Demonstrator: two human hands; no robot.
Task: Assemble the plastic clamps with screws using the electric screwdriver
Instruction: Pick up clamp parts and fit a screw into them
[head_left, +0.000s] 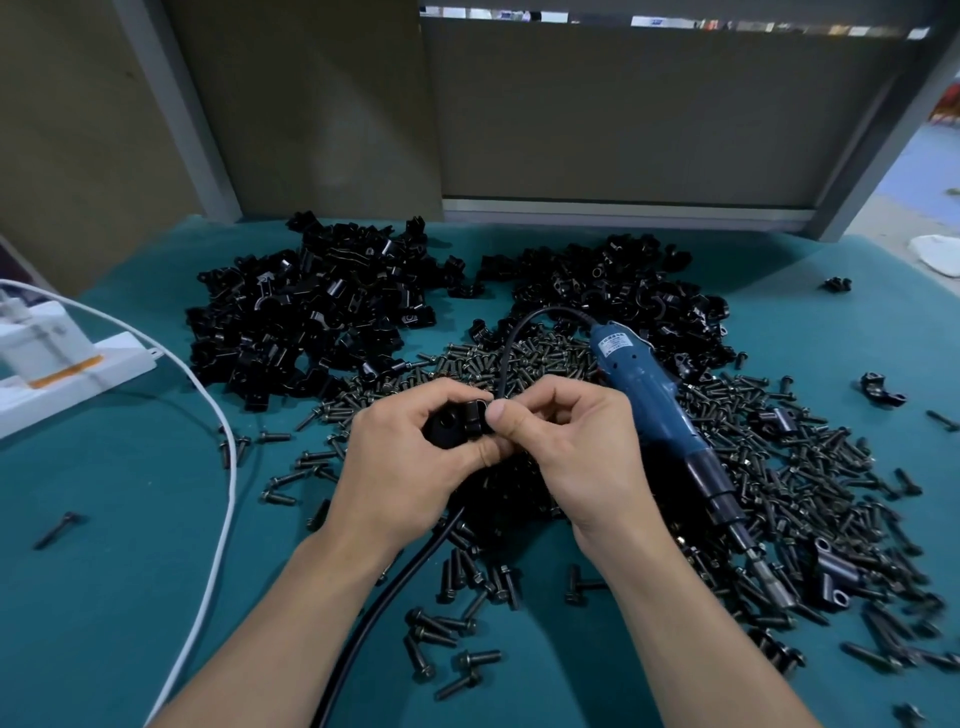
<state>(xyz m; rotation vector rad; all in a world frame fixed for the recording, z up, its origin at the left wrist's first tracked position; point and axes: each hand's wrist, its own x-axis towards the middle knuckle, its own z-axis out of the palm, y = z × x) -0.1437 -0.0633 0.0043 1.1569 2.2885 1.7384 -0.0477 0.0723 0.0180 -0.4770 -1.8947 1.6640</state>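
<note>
Your left hand (400, 462) and right hand (582, 457) meet over the screws (779, 467), both pinching one black clamp (460, 422) between curled fingers and thumbs. The blue screwdriver (649, 400) lies on the screws just beside your right hand. The clamp piles (311, 312) sit behind.

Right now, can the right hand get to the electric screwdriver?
Probably yes: the screwdriver lies uncovered on the screws just beside the right hand, which must first release the clamp.
</note>
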